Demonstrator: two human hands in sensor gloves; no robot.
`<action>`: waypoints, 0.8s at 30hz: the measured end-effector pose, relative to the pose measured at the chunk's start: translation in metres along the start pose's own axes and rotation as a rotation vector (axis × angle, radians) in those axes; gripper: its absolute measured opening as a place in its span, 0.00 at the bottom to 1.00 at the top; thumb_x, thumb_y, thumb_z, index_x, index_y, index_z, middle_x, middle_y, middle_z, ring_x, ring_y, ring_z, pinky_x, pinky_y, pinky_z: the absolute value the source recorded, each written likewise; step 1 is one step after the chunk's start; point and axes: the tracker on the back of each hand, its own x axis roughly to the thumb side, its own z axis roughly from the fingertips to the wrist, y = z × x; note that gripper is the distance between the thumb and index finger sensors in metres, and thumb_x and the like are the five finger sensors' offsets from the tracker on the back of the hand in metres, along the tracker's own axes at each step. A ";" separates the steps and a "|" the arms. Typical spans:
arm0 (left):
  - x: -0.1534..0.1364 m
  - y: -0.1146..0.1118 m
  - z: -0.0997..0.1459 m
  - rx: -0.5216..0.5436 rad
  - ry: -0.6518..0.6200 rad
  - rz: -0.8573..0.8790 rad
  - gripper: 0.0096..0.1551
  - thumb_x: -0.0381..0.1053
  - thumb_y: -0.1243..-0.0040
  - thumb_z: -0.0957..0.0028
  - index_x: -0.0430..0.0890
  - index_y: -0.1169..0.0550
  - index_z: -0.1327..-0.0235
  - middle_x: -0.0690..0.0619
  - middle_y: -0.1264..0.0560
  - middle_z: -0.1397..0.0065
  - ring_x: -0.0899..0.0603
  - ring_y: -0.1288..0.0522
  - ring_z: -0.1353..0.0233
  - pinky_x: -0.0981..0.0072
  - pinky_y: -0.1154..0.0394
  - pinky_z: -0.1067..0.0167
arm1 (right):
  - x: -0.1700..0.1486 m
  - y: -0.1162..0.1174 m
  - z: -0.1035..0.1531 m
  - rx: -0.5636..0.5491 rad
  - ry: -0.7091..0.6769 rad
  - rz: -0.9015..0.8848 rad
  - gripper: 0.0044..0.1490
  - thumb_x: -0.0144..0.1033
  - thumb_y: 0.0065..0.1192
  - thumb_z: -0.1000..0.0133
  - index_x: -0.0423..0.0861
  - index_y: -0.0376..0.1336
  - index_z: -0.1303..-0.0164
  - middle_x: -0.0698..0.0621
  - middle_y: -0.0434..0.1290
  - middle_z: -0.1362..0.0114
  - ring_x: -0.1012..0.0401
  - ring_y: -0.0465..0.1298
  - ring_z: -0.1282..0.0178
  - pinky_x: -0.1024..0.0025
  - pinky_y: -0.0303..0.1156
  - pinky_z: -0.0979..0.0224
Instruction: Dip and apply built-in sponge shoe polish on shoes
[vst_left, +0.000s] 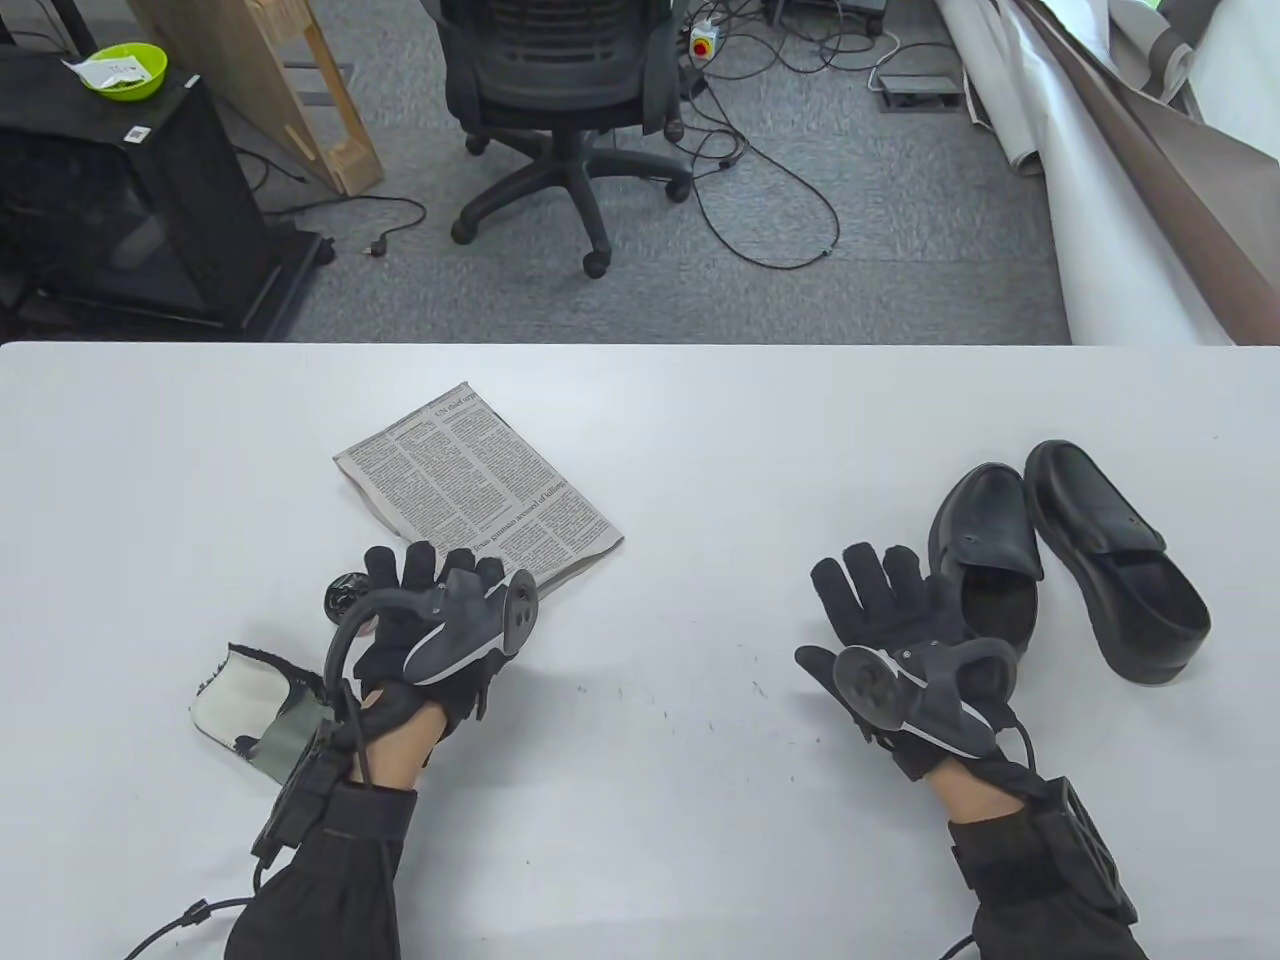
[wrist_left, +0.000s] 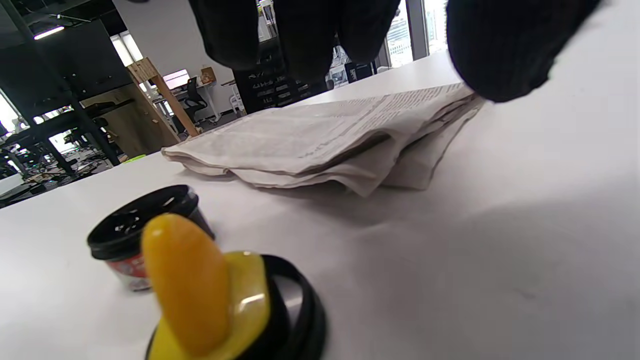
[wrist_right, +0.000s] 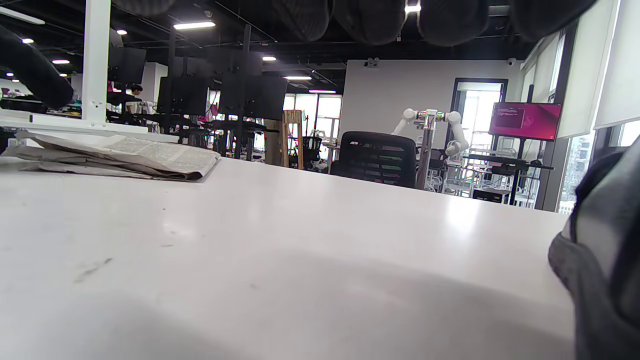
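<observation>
Office floor with a swivel chair (vst_left: 560, 90) and loose cables lies beyond the white table (vst_left: 700, 420) in the table view. On it a folded newspaper (vst_left: 475, 490) lies left of centre, presumably as a work mat to catch polish. Two black slip-on shoes (vst_left: 1070, 560) lie side by side at the right, within reach of the right hand (vst_left: 890, 640), whose fingers are spread flat and hold nothing; its outer fingers sit just beside the nearer shoe, and contact cannot be confirmed. The left hand (vst_left: 430, 620) hovers with fingers extended over the near corner of the newspaper, gripping nothing. A small dark polish jar (vst_left: 345, 595) shows just left of that hand, and a stained white cloth (vst_left: 245, 705) lies beside the left wrist, probably for wiping. The left wrist view shows the task items plainly: the open polish jar (wrist_left: 145, 232) stands uncapped on the table, and near it its black lid (wrist_left: 295, 320) rests inverted with the yellow built-in sponge applicator (wrist_left: 187, 285) pointing up, a placement that keeps the sponge off the surface. Gloved fingertips (wrist_left: 505, 45) hang above the newspaper (wrist_left: 325, 145), well apart from the lid. The right wrist view shows bare table (wrist_right: 300, 260), the newspaper (wrist_right: 115, 157) at far left, and a dark shoe edge (wrist_right: 600, 270) at the right border; fingertips (wrist_right: 370, 17) hang free at the top.
</observation>
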 end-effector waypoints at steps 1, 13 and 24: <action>0.003 -0.002 -0.005 -0.009 -0.002 -0.024 0.48 0.70 0.34 0.58 0.58 0.38 0.24 0.54 0.36 0.14 0.33 0.41 0.14 0.25 0.53 0.23 | 0.000 0.000 0.000 0.000 -0.001 0.000 0.54 0.73 0.37 0.54 0.58 0.46 0.18 0.50 0.50 0.14 0.38 0.55 0.15 0.32 0.58 0.22; 0.010 -0.018 -0.046 -0.091 0.047 -0.067 0.48 0.69 0.30 0.61 0.59 0.34 0.26 0.57 0.29 0.18 0.36 0.33 0.16 0.28 0.49 0.21 | 0.009 0.011 -0.006 0.039 -0.036 -0.008 0.53 0.73 0.37 0.54 0.58 0.47 0.18 0.50 0.51 0.14 0.38 0.56 0.15 0.33 0.58 0.22; 0.015 0.008 -0.033 0.183 0.079 -0.046 0.21 0.58 0.32 0.53 0.63 0.19 0.46 0.61 0.14 0.37 0.45 0.23 0.23 0.33 0.44 0.21 | 0.013 0.010 -0.006 0.044 -0.045 -0.029 0.53 0.73 0.38 0.54 0.58 0.47 0.18 0.50 0.51 0.14 0.39 0.56 0.16 0.33 0.58 0.22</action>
